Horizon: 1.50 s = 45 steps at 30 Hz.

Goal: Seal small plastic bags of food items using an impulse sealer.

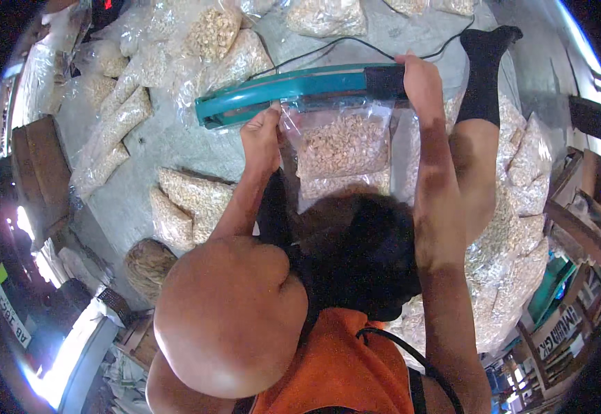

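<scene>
A teal impulse bag sealer [290, 90] with a black right end lies across the floor before me. The mouth of a clear plastic bag of pale, flake-like pieces [344, 145] reaches up to its near edge. My left hand [263, 135] pinches the bag's upper left corner beside the sealer. At the other end, my right hand [423, 85] grips the black part of the sealer; its fingertips are partly hidden. Another filled bag [349, 185] lies just below the first, partly covered by my knee.
Filled clear bags [124, 124] lie at the left, others [518, 259] are heaped at the right, and more [326, 18] lie beyond the sealer. A black cord [331, 42] runs behind it. My leg in a black sock [479, 77] stretches along the right.
</scene>
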Motion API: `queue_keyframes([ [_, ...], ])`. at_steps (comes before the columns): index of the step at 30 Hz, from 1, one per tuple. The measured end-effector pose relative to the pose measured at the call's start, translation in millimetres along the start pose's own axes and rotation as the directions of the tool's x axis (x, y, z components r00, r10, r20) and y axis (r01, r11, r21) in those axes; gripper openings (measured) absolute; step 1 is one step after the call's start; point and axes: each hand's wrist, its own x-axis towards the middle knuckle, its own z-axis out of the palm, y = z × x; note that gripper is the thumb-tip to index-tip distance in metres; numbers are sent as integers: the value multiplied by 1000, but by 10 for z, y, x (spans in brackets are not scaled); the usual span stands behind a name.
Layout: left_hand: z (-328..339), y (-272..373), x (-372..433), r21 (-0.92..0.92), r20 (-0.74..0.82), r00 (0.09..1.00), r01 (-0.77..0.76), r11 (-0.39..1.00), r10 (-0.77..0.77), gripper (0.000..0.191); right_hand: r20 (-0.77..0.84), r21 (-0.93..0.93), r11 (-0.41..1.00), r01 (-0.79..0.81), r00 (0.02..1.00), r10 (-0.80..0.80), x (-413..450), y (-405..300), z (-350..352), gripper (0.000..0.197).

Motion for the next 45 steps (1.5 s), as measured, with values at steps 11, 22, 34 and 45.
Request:
queue_keyframes([
  [11,-22,-46,56,22,-49,999,7,1000,-6,25,46,5,1000,-1,999,1,14,35,39,31],
  [22,-170,-79,118,57,7,1000,25,998,-25,22,7,64,998,29,1000,-29,14,-4,118,30],
  [34,-102,-118,129,-53,13,1000,26,998,-25,21,-27,24,998,64,998,-63,41,142,158,27],
  [45,-145,-210,163,-20,12,999,-30,999,30,22,-150,521,854,16,986,73,3,-427,-779,32],
])
